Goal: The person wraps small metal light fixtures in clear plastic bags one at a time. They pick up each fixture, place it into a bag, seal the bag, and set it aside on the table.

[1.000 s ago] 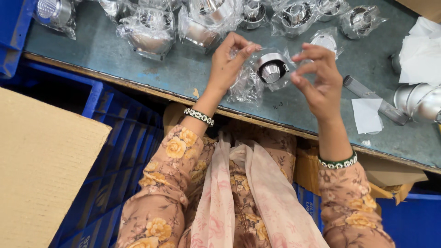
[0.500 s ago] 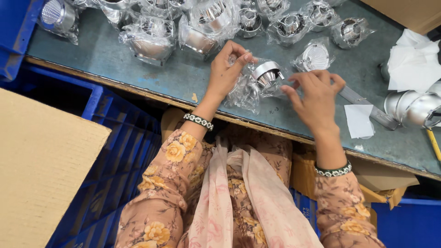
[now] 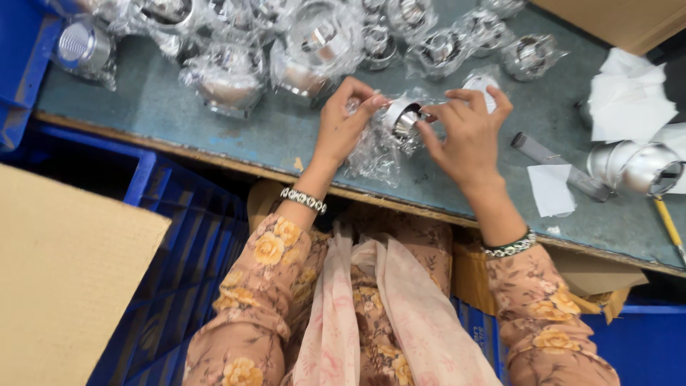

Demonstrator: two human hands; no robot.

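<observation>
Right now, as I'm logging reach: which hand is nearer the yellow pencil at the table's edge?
Right. The right hand lies between the pencil and the left hand, which is farther off across the bagged silver part.

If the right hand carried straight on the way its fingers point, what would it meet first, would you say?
The right hand points left toward the bagged silver part it already grips; beyond that, most likely the left hand.

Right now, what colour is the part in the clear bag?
Shiny silver metal part, seen in the head view, held by both hands.
</observation>
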